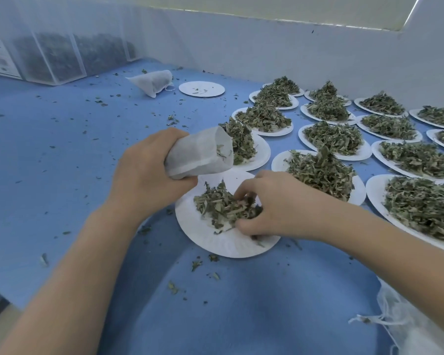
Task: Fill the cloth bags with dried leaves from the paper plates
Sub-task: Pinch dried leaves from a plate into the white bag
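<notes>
My left hand [149,172] grips a white cloth bag [198,155] tilted with its open mouth facing right; a few leaves show inside it. Just below it lies a paper plate [215,242] with a low heap of dried leaves [221,206]. My right hand [274,203] rests on that heap, its curled fingers pinching a clump of leaves. Several more paper plates piled with dried leaves [331,139] cover the right half of the blue table.
A filled cloth bag [151,82] lies at the back beside an almost bare plate [201,88]. Clear bins of leaves [54,57] stand at the back left. Empty cloth bags [395,321] lie at the near right. Leaf crumbs dot the blue cover [49,149].
</notes>
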The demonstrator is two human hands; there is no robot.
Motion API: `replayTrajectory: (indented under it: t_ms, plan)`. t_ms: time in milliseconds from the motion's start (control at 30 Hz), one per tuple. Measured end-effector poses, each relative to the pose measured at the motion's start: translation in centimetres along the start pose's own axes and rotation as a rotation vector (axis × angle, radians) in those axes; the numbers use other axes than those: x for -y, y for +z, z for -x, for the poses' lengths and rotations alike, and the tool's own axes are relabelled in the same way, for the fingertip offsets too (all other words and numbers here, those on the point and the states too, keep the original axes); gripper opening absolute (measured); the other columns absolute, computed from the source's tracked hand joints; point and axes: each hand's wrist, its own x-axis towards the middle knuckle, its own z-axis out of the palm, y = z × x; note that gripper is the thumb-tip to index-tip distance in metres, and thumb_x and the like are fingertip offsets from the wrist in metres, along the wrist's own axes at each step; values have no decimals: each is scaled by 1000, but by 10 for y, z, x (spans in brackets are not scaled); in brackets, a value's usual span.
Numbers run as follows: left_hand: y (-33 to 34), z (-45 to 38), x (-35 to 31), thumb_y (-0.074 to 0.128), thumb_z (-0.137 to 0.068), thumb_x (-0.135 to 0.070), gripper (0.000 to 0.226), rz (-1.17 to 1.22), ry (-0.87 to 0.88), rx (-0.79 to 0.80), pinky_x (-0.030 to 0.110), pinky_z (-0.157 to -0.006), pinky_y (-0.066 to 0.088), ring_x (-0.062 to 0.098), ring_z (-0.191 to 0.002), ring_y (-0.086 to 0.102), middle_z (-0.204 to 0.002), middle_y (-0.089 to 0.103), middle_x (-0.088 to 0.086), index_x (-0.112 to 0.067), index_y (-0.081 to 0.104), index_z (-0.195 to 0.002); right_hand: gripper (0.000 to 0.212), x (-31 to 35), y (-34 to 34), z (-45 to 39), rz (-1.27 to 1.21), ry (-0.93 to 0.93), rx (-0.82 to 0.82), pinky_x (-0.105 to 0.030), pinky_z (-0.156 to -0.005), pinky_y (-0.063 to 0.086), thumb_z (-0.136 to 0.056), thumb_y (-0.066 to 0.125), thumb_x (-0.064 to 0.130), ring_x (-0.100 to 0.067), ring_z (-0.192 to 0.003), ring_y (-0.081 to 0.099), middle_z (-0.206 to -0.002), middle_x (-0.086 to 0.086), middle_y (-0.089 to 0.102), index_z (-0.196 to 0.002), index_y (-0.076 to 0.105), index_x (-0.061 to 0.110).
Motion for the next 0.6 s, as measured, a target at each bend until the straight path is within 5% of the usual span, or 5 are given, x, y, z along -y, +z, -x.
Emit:
replayTrajectory:
  t_ms: [133, 267, 433, 600]
  plan:
    - [0, 0, -1, 69, -61, -21, 40, 9, 14, 2, 35, -64, 48, 25, -74, 58, -85, 65, 0, -12, 64, -99, 33, -1, -5, -2, -52, 24, -107, -6, -56, 42, -82, 66, 34, 4, -65, 55, -88, 10, 64, -114, 67, 25]
    - [0, 0, 0, 80, -62, -9, 41, 6, -5, 16, 39, -63, 49, 27, -73, 58, -85, 65, 1, -12, 64, -99, 22, -8, -22, -2, -132, 53, -214, -5, -54, 42, -80, 71, 27, -7, -51, 53, -66, 16, 63, -102, 73, 23]
    - [-1, 0, 1, 78, -62, -9, 41, -28, -49, 56, 37, -66, 48, 25, -77, 57, -87, 64, -2, -17, 63, -100, 16, -11, -43, 3, -291, 31, -335, -4, -39, 32, -76, 76, 22, 8, -39, 47, -39, 31, 48, -92, 75, 26]
    - [0, -1, 1, 68, -63, -16, 37, -158, 11, 113, 32, -66, 38, 32, -80, 57, -90, 65, 3, -14, 64, -100, 23, -2, -60, 5, -96, 15, -378, 5, -59, 33, -79, 71, 25, 17, -53, 50, -47, 25, 52, -102, 73, 29]
